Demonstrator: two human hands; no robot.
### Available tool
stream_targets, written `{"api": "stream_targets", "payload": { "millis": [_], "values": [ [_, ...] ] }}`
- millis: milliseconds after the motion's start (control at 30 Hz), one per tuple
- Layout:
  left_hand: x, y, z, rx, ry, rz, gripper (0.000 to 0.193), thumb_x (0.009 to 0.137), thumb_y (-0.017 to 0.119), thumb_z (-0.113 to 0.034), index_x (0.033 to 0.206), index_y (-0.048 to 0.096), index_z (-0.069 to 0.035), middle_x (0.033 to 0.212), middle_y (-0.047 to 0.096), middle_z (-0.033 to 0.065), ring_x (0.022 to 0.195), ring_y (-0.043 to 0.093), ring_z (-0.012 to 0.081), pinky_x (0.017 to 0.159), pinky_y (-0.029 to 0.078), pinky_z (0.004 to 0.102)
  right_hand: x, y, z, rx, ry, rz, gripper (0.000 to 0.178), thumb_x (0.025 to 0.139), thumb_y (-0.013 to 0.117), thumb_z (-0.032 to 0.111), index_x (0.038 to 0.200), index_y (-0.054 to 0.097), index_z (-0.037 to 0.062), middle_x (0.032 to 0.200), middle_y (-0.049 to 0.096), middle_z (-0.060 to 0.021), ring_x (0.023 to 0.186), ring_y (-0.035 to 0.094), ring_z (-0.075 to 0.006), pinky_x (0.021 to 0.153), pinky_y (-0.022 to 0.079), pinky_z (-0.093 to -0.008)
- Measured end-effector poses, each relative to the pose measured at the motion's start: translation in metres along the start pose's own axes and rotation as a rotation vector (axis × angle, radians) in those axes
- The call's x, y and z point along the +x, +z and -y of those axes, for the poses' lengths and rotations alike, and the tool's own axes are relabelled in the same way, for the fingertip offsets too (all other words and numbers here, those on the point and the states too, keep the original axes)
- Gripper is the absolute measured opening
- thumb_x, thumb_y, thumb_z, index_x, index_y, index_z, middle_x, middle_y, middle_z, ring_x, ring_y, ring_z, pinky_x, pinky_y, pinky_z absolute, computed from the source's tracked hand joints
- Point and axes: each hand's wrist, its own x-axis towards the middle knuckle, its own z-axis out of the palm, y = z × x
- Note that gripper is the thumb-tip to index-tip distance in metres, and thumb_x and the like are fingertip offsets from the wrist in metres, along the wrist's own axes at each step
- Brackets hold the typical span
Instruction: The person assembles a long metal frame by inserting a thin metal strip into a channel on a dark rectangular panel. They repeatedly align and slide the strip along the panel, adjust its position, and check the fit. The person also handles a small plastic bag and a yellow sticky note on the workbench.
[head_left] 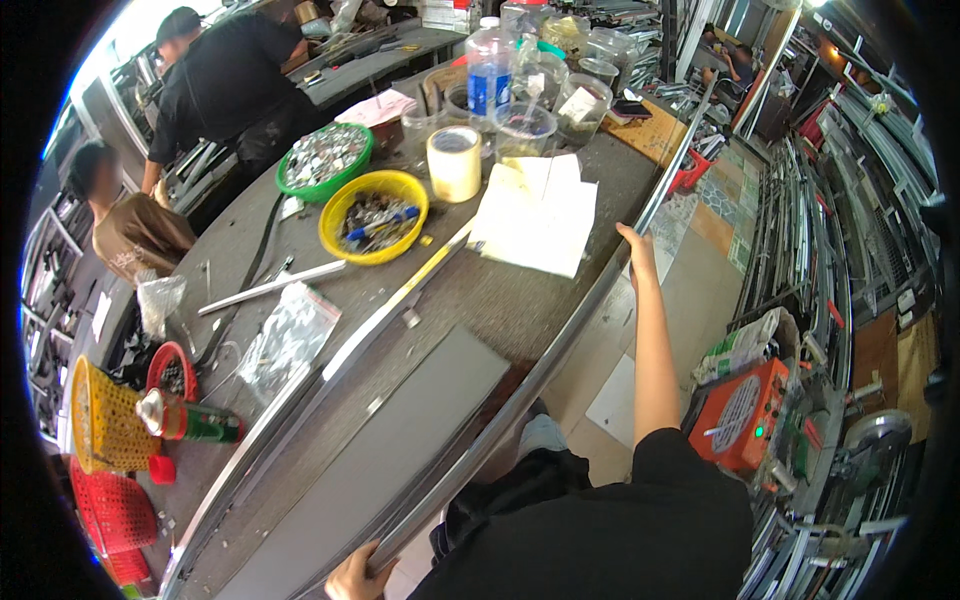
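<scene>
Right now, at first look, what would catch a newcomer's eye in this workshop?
Probably the yellow bowl of small pieces on the table, and the green bowl behind it, leftward. The orange-red machine at the right also stands out. Along the table's edge, the left hand and right hand are at a long metal bar.

No words, numbers or signs can be read.

Long slim grey bar (563,350), apparently metal, running lengthwise along the worktable (525,300) edge
</scene>
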Motion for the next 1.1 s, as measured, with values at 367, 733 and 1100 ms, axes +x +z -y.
{"api": "stream_targets", "payload": {
  "millis": [367, 733, 1100],
  "values": [
    [-0.035, 0.084, -0.029, 0.094, -0.211, -0.354, 0.054, 0.055, 0.097, -0.017, 0.097, 0.066, -0.001, 0.089, 0.066, 0.0171, 0.087, 0.059, 0.0397, 0.077, 0.048, 0.0534, 0.229, -0.063, -0.035, -0.33, 0.138, -0.204, 0.09, 0.055, 0.06, -0.008, 0.143, 0.041, -0.0055, 0.123, 0.056, -0.0189, 0.108, 0.056, -0.0315, 0.087, 0.049, -0.0365],
    [0.013, 0.086, -0.11, 0.384, -0.221, -0.387, 0.052, 0.054, 0.086, -0.044, 0.078, 0.057, -0.008, 0.077, 0.056, 0.0106, 0.079, 0.057, 0.0358, 0.07, 0.045, 0.0455, 0.337, -0.087, -0.096, -0.121, 0.214, -0.028, 0.055, 0.073, 0.065, -0.006, 0.126, 0.053, -0.0124, 0.12, 0.063, -0.0193, 0.103, 0.062, -0.0296, 0.092, 0.051, -0.0419],
    [0.088, 0.078, -0.209, 0.339, -0.117, -0.435, 0.051, 0.049, 0.083, -0.053, 0.07, 0.057, -0.015, 0.074, 0.055, 0.0003, 0.074, 0.058, 0.0221, 0.068, 0.045, 0.0366, 0.181, -0.02, 0.05, -0.756, -0.893, -0.119, 0.063, 0.099, 0.059, 0.015, 0.154, 0.033, 0.0003, 0.157, 0.037, -0.0245, 0.145, 0.036, -0.0408, 0.118, 0.029, -0.0524]
  ]
}}
